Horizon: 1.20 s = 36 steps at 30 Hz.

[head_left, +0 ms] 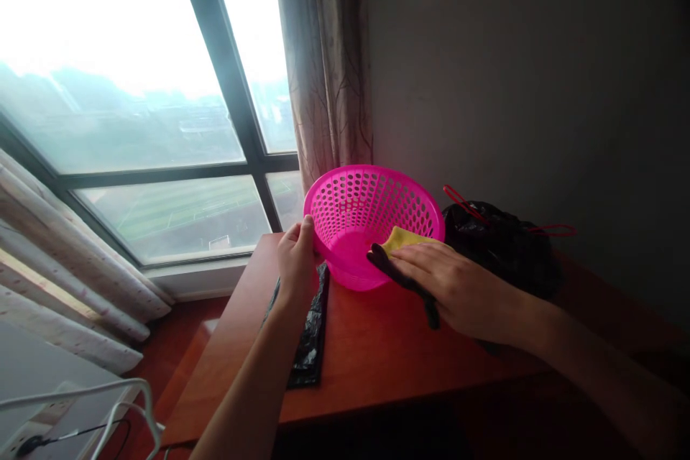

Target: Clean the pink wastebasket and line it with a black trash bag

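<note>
A pink perforated plastic basket (356, 210) stands tilted on a reddish wooden table (377, 352). My left hand (296, 262) grips its near left rim, fingers closed on it. My right hand (458, 284) lies over the basket's right rim with fingers together, holding a dark cloth (402, 277) against it. A yellow cloth (407, 237) pokes out from under that hand, inside the basket.
A black plastic bag with red ties (501, 241) sits right of the basket by the wall. A folded black bag (310, 338) lies flat on the table under my left forearm. A large window (134, 122) and curtain (328, 65) fill the back left. A white wire rack (108, 410) stands at the lower left.
</note>
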Each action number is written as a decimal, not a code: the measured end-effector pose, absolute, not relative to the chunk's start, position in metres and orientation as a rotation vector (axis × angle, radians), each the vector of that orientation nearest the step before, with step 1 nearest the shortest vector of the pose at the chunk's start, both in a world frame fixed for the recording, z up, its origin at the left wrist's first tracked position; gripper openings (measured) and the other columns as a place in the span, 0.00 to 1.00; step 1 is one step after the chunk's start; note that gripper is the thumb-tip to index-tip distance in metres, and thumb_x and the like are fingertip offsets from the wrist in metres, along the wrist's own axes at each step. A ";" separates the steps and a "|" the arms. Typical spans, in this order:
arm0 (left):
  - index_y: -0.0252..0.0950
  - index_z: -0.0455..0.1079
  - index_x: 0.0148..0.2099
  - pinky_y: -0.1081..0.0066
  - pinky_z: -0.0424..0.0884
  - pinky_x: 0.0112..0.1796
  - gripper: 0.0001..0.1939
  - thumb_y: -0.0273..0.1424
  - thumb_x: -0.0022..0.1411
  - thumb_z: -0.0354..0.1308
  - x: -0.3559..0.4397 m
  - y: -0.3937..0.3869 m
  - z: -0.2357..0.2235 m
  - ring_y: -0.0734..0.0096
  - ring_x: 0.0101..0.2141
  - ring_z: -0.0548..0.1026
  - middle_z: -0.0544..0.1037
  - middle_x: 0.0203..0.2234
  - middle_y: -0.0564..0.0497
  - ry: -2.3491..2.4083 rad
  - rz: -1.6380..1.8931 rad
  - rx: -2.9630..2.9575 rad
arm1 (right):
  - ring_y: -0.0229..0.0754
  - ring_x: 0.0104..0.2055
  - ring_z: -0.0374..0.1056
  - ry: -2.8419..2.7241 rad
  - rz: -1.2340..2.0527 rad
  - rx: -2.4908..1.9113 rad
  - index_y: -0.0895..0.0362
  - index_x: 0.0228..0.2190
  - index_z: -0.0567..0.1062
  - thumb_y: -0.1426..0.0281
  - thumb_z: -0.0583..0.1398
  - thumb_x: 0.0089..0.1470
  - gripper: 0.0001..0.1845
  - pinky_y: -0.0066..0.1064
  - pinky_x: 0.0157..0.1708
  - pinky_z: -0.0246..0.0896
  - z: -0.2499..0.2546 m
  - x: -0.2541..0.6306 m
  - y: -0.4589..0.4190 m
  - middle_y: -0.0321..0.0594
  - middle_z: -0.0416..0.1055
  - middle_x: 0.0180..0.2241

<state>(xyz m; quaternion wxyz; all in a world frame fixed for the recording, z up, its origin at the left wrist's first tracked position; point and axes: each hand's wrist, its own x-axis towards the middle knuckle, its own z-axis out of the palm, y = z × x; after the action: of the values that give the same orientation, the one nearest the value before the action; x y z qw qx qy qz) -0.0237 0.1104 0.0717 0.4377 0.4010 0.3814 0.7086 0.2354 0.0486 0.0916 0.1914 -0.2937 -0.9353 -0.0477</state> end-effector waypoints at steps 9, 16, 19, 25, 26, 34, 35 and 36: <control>0.33 0.66 0.29 0.82 0.48 0.14 0.20 0.42 0.51 0.69 -0.026 0.122 0.074 0.86 0.13 0.55 0.62 0.14 0.62 0.830 1.673 0.889 | 0.53 0.66 0.56 -2.528 0.262 -0.653 0.51 0.62 0.67 0.53 0.44 0.67 0.30 0.53 0.65 0.49 0.107 0.232 0.051 0.46 0.65 0.62; 0.32 0.66 0.28 0.82 0.49 0.14 0.21 0.42 0.49 0.71 -0.028 0.123 0.077 0.87 0.13 0.57 0.64 0.14 0.62 0.800 1.628 0.837 | 0.49 0.65 0.59 -2.517 0.222 -0.682 0.47 0.56 0.73 0.62 0.47 0.68 0.22 0.49 0.64 0.51 0.108 0.229 0.057 0.40 0.67 0.61; 0.32 0.66 0.28 0.82 0.53 0.15 0.21 0.41 0.49 0.71 -0.028 0.123 0.080 0.87 0.14 0.58 0.64 0.15 0.61 0.791 1.593 0.844 | 0.50 0.65 0.58 -2.496 0.061 -0.726 0.51 0.59 0.69 0.63 0.55 0.64 0.23 0.49 0.65 0.50 0.097 0.227 0.060 0.44 0.66 0.61; 0.33 0.66 0.29 0.83 0.59 0.15 0.19 0.37 0.49 0.72 -0.035 0.128 0.082 0.86 0.14 0.61 0.66 0.15 0.60 0.767 1.536 0.809 | 0.58 0.68 0.51 -2.516 -0.443 -0.833 0.57 0.67 0.54 0.70 0.60 0.56 0.40 0.58 0.66 0.42 0.066 0.225 0.078 0.52 0.58 0.65; 0.32 0.67 0.29 0.84 0.60 0.15 0.18 0.37 0.49 0.73 -0.036 0.128 0.082 0.86 0.14 0.62 0.66 0.15 0.60 0.772 1.529 0.798 | 0.57 0.68 0.51 -2.484 -0.505 -0.852 0.57 0.67 0.54 0.75 0.57 0.56 0.39 0.58 0.67 0.43 0.061 0.225 0.082 0.52 0.59 0.65; 0.30 0.69 0.29 0.85 0.63 0.15 0.15 0.34 0.54 0.70 -0.026 0.119 0.086 0.85 0.13 0.64 0.68 0.15 0.57 0.845 1.509 0.733 | 0.57 0.72 0.41 -1.944 -0.560 -0.881 0.52 0.69 0.43 0.81 0.49 0.62 0.39 0.64 0.65 0.46 0.005 0.214 0.095 0.52 0.47 0.70; 0.31 0.68 0.28 0.85 0.63 0.15 0.15 0.33 0.54 0.70 -0.024 0.118 0.086 0.85 0.14 0.65 0.67 0.15 0.57 0.848 1.511 0.726 | 0.59 0.72 0.39 -1.863 -0.550 -0.932 0.52 0.69 0.42 0.80 0.50 0.62 0.39 0.66 0.64 0.45 -0.004 0.207 0.094 0.52 0.43 0.71; 0.31 0.68 0.28 0.85 0.63 0.15 0.15 0.33 0.54 0.70 -0.022 0.116 0.086 0.84 0.14 0.65 0.67 0.15 0.57 0.850 1.514 0.725 | 0.61 0.72 0.36 -1.786 -0.535 -0.979 0.52 0.70 0.40 0.79 0.50 0.63 0.39 0.67 0.64 0.44 -0.013 0.199 0.093 0.52 0.39 0.71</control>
<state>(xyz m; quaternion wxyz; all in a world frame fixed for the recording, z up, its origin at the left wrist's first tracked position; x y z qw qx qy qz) -0.0222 0.1163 0.0857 0.5890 0.3113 0.3650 0.6503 0.1988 0.0925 -0.0135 0.4952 -0.4039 -0.7368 -0.2206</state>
